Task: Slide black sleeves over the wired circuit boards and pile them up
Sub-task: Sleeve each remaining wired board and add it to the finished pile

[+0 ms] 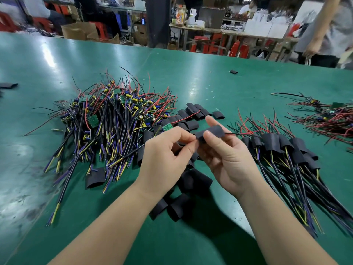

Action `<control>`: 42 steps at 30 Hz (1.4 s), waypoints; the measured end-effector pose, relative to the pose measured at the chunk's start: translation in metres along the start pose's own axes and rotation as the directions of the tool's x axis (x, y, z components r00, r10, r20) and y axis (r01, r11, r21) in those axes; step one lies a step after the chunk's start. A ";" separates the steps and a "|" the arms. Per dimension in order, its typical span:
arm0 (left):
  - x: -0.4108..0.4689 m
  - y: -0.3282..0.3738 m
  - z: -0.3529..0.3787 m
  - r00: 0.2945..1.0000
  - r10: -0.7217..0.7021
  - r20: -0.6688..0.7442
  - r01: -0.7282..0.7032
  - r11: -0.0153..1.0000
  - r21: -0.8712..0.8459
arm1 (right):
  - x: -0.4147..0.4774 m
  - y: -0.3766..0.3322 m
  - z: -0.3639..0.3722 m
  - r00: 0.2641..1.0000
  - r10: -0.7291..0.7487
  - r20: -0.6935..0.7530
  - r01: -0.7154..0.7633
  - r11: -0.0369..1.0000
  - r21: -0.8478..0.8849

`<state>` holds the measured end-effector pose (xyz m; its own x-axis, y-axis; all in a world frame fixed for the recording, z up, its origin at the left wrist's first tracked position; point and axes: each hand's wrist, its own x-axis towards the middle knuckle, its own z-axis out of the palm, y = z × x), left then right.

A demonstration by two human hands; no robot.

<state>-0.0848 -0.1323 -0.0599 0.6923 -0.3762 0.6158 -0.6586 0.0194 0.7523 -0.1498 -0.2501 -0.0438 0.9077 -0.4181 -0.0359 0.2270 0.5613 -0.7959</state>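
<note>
While the head camera looks down, both hands work close together over the green table (28, 169). The right hand (227, 157) pinches a black sleeve (212, 131) between thumb and fingers, holding it level so its open end faces left. The left hand (164, 152) pinches that left end, and a black cable (133, 150) trails out leftward from under it. It's feeding a board in, I'd judge. Thin wires (236, 133) poke out of the sleeve's right end, but the board itself is hidden. Everything sits within easy reach. The unsleeved pile (107, 115) lies to the left and the loose sleeves (193, 113) just beyond the hands. The finished pile (277, 144) is on the right, its cables fanned toward the near edge.
</note>
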 end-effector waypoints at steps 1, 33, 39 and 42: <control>0.001 0.001 0.000 1.000 -0.012 0.024 0.012 1.000 -0.004 | 0.001 -0.001 0.000 1.000 0.008 -0.005 -0.008 1.000 -0.003; 0.038 -0.060 -0.080 0.866 -0.479 -0.141 0.443 0.607 0.660 | 0.020 -0.044 -0.074 0.738 -0.674 0.000 -0.012 -0.014 -1.000; 0.039 -0.053 -0.096 0.678 -0.735 0.011 0.477 0.451 0.755 | 0.019 -0.024 -0.060 0.859 -0.511 0.039 0.074 0.048 -0.996; 0.041 -0.043 -0.084 0.811 -0.570 -0.131 0.410 0.394 0.823 | 0.018 -0.019 -0.058 0.875 -0.480 0.056 0.088 0.044 -0.995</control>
<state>-0.0031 -0.0702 -0.0474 0.9756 -0.1952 0.1009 -0.2186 -0.9084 0.3563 -0.1584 -0.3103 -0.0643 0.7052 -0.5955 0.3847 -0.2616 -0.7229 -0.6395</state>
